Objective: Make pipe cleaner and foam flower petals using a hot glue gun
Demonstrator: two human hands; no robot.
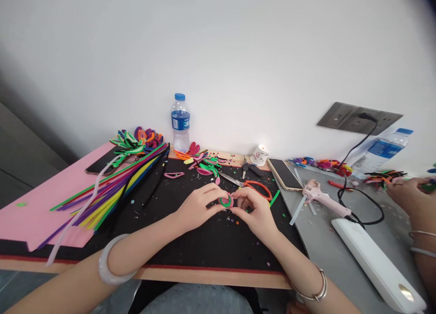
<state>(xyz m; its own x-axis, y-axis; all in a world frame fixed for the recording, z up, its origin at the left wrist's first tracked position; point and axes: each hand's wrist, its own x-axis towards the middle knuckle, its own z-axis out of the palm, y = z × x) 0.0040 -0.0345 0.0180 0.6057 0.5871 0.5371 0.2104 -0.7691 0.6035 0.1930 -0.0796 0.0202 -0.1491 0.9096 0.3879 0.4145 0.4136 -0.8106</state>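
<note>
Between both sets of fingertips is a small coiled pipe cleaner loop, pink with green, held above the black mat. My left hand pinches its left side. On the right side, my right hand closes on it with thumb and fingers; its other fingers curl beneath and are partly hidden. Just behind my hands lie orange-handled scissors and a heap of bent green and pink pipe cleaner pieces. A single pink loop rests on the mat to the left.
Long pipe cleaners spread over pink card at left. Behind stand a water bottle and a paper cup. Rightward are a phone, a corded glue gun, a white case and another person's hand.
</note>
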